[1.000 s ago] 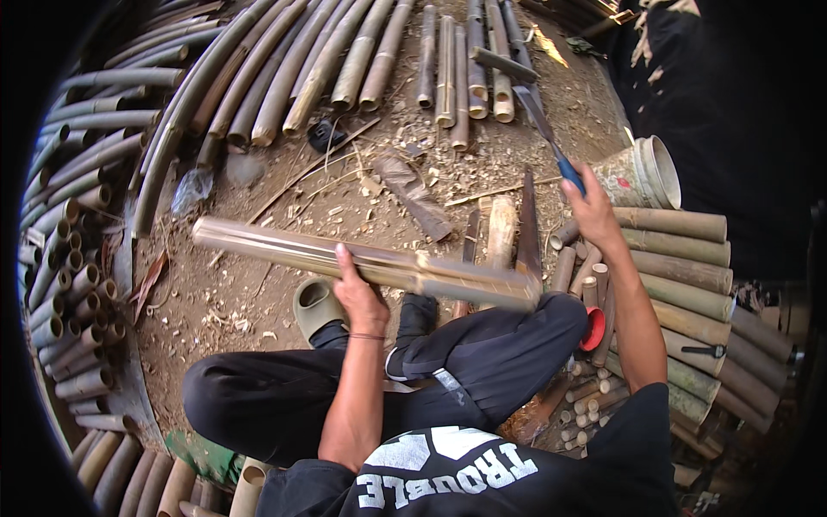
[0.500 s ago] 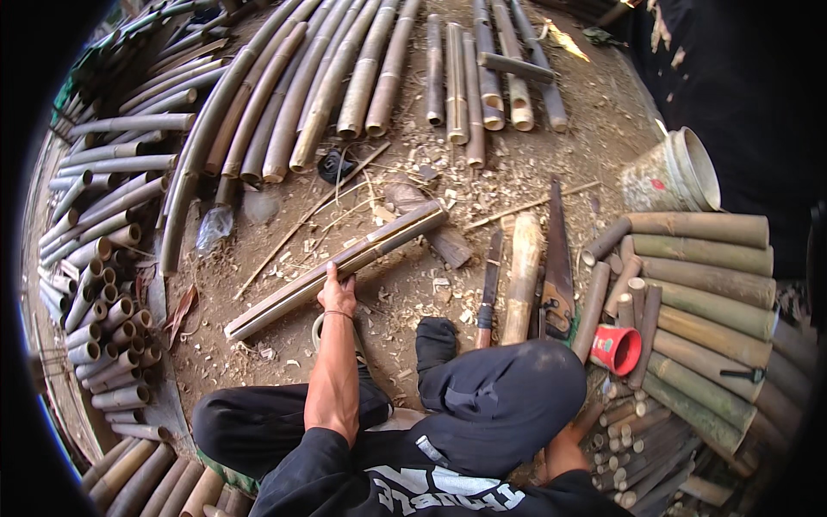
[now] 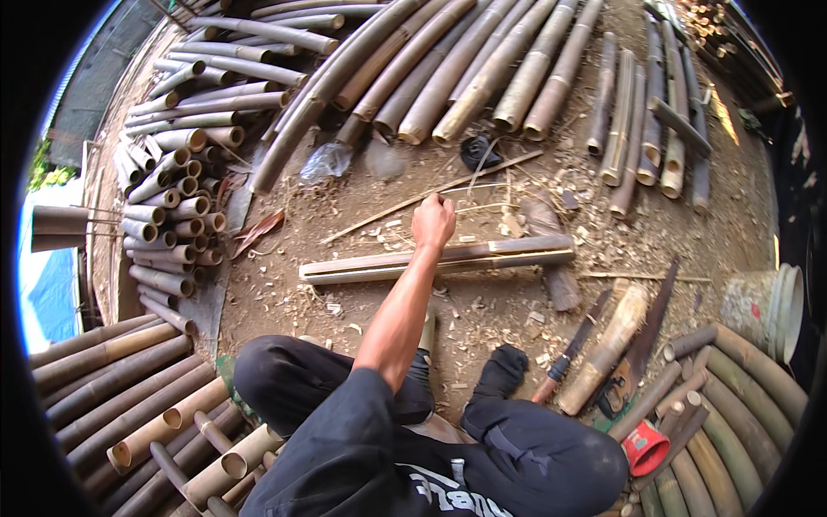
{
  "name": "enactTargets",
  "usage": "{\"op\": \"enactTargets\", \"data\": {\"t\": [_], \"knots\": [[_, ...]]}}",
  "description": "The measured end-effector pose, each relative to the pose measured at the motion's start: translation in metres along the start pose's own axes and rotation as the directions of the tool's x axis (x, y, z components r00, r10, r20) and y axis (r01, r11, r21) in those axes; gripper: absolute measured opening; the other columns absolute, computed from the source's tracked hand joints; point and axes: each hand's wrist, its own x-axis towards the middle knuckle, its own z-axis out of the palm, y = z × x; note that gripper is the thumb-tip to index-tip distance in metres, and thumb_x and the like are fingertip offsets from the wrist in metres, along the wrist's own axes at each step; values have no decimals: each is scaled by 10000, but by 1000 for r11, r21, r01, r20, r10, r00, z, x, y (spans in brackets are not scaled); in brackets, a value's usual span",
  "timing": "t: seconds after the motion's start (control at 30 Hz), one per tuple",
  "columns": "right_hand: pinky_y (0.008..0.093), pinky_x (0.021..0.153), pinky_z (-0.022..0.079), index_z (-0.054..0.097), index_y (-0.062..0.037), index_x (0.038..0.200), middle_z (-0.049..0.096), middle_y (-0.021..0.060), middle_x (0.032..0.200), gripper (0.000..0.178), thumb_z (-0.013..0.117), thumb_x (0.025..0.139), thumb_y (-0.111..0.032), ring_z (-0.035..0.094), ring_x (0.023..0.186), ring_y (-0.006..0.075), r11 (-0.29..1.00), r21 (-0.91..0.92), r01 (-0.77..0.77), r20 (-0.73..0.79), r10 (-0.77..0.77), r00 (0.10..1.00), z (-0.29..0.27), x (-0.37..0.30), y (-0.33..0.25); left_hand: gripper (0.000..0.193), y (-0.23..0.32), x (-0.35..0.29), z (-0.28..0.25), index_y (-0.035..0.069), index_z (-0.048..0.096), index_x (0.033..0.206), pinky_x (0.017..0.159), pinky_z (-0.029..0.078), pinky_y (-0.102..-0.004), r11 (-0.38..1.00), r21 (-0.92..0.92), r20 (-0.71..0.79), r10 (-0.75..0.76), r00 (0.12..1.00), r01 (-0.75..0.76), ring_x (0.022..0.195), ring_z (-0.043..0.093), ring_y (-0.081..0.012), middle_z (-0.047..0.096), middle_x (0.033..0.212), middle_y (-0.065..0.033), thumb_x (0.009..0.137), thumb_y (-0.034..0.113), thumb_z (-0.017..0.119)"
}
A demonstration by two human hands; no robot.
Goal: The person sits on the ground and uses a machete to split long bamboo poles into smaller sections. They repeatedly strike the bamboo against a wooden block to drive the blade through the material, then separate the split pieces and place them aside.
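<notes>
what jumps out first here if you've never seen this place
The left hand, closed in a fist above a split bamboo length lying across the dirt at centre. Around it, bamboo poles fan out along the top, and cut sections are stacked end-on at the left.

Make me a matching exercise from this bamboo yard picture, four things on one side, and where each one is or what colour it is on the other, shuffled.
Things:
1. split bamboo piece
2. small cup
3. bucket
4. machete

Places or colours:
A. red, at the lower right among stacked bamboo poles
B. lying on its side at the right edge
C. flat on the dirt under the left hand
D. on the ground right of the black-socked foot

Pairs: 1-C, 2-A, 3-B, 4-D
</notes>
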Motion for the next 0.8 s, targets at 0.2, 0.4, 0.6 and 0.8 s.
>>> {"op": "enactTargets", "data": {"t": [0.2, 0.4, 0.6, 0.8], "knots": [[395, 828, 460, 572, -21, 1218, 523, 151, 1036, 474, 566, 746, 17, 560, 926, 299, 883, 212, 418, -248, -365, 897, -21, 7, -97, 659, -94, 86, 36, -61, 539, 1119, 568, 577, -453, 51, -691, 499, -688, 526, 721, 759, 705, -359, 684, 891, -222, 959, 577, 497], [418, 869, 473, 487, -4, 1293, 511, 201, 1121, 503, 627, 815, -73, 557, 1032, 374, 844, 304, 441, 22, -469, 883, -32, -22, -207, 252, -123, 99, 26, 43, 567, 1010, 553, 575, -379, 17, -820, 354, -772, 529, 573, 690, 686, -276, 677, 846, -133, 946, 286, 582], [490, 911, 460, 269, 40, 1452, 472, 254, 1238, 793, 683, 839, -246, 507, 1141, 434, 913, 61, 403, 152, -407, 901, -5, -41, -244, 195, -57, 79, -45, -9, 539, 984, 718, 623, -417, 230, -969, -24, -438, 899, 86, 810, 677, -246, 655, 938, -140, 925, 176, 553], [481, 971, 450, 183, 58, 1480, 460, 316, 1301, 840, 638, 815, -180, 514, 1156, 458, 916, 291, 276, 112, -320, 941, 5, -40, -245, 310, 98, 4, -171, 1, 427, 1264, 773, 581, -351, 126, -924, -372, -89, 924, -360, 771, 583, -213, 564, 965, -143, 1043, 208, 362]]}}
